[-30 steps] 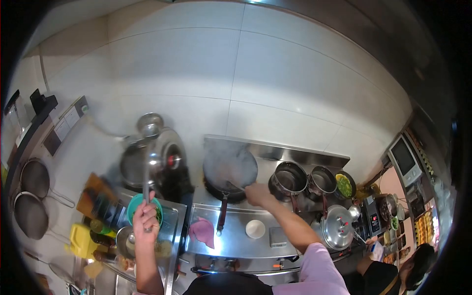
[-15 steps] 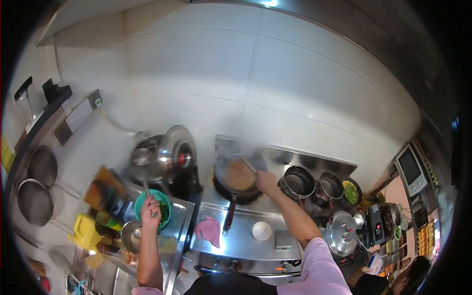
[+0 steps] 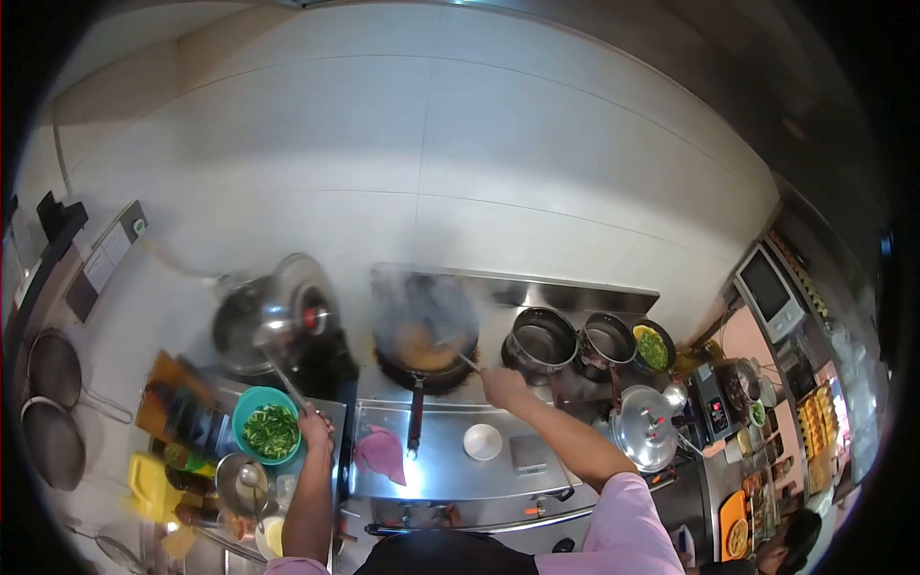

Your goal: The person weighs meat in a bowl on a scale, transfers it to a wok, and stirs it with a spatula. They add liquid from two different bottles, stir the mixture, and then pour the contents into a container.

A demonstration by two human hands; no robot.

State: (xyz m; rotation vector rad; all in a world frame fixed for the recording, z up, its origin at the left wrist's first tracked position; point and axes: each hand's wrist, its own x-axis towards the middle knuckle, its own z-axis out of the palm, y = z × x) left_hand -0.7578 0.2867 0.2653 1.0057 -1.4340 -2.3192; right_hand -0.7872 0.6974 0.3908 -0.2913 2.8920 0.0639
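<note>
My left hand (image 3: 316,427) is closed around the handle of a ladle (image 3: 278,329). The ladle's bowl overlaps the tilted lid of a dark pot (image 3: 241,331), blurred by motion. Just left of this hand stands a turquoise bowl (image 3: 240,407) of chopped greens (image 3: 271,431). My right hand (image 3: 505,389) grips a thin metal handle of a utensil (image 3: 467,360) reaching into a steaming frying pan (image 3: 418,379). Orange-brown food (image 3: 422,347) lies in the pan. Steam hides the utensil's far end.
Two dark saucepans (image 3: 542,337) stand right of the frying pan, near a silver lid (image 3: 655,427). A white bowl (image 3: 482,442) and pink cloth (image 3: 380,454) lie on the steel counter. A metal bowl (image 3: 240,484) holds a spoon. Another person (image 3: 793,544) is at lower right.
The view has swung right. My left hand has moved from over the turquoise bowl to its right side, the ladle shifting right toward the lid. My right hand has drawn back slightly toward me.
</note>
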